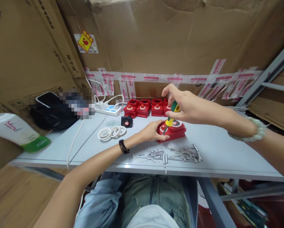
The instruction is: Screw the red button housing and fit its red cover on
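My right hand (pixel 181 103) is closed around the green and yellow handle of a screwdriver (pixel 170 122). The tool stands tilted, its tip down at the near left part of a red plastic housing (pixel 176 134). That housing lies on the table, a round white-rimmed dial on its far right part. Gripping its left end is my left hand (pixel 153 131), thumb in front near the screwdriver tip. Whether the tip sits in a screw is too small to tell. Just in front lie a pile of small screws (pixel 156 153) and several thin metal rods with strings (pixel 188 153).
Several more red housings (pixel 143 108) stand in a row at the back. White rings (pixel 105 134) and a black square part (pixel 127 121) lie to the left. Beyond are a power strip (pixel 108 109), a black bag (pixel 51 114) and a white-green tube (pixel 18 131). Cardboard (pixel 156 38) walls the back.
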### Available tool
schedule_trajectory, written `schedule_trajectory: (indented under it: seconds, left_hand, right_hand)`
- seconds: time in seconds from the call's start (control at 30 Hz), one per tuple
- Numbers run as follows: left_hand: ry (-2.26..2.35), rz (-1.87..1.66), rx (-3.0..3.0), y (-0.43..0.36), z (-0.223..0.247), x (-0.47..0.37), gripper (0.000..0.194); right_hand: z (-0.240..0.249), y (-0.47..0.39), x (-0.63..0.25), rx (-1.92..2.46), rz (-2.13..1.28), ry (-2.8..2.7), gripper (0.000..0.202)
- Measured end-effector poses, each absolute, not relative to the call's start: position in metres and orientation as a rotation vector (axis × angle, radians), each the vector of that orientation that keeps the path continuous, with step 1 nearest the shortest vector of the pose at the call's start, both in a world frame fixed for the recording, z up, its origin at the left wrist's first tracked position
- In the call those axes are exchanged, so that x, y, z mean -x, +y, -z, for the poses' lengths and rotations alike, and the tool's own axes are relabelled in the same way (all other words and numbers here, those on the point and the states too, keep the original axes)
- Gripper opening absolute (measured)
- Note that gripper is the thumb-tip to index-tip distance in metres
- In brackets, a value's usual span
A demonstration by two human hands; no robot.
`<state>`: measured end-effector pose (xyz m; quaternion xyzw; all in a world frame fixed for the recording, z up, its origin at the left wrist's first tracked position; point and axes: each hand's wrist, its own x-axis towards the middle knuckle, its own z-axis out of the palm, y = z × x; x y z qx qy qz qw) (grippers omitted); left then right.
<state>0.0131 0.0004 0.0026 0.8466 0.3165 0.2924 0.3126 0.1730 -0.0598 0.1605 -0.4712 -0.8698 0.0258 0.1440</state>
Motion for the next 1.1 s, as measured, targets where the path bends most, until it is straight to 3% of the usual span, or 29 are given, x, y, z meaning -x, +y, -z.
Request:
schedule_trajectory:
  seconds: [0.1, 0.27, 0.47, 0.77, 0.93, 1.1]
  left_hand:
    - [0.825, -0.789, -2.251, 0.000, -0.002, -0.013, 0.055]
    - [0.817, -0.788, -2.238, 0.001, -0.001, -0.013, 0.047]
    - [0.821, -0.802, -2.244, 0.001, -0.001, -0.014, 0.049]
    - [0.774, -0.862, -2.465, -0.005, -0.004, -0.003, 0.077]
    - [0.713, -0.970, -2.597, -0.017, -0.015, 0.007, 0.028]
    - [0.665, -0.869, -2.703, -0.020, -0.020, 0.010, 0.014]
  right_hand:
    - [-0.162, -0.060, -0.174, 1.278, -0.163, -2.574, 0.048]
    - [-0.159, -0.059, -0.170, 1.328, -0.078, -2.530, 0.016]
    - [-0.157, -0.058, -0.175, 1.203, -0.220, -2.488, 0.033]
    - [-0.167, -0.064, -0.185, 1.208, -0.161, -2.324, 0.026]
    - [-0.165, -0.066, -0.195, 1.190, -0.149, -2.242, 0.023]
    - [-0.153, -0.059, -0.211, 1.134, -0.265, -2.015, 0.024]
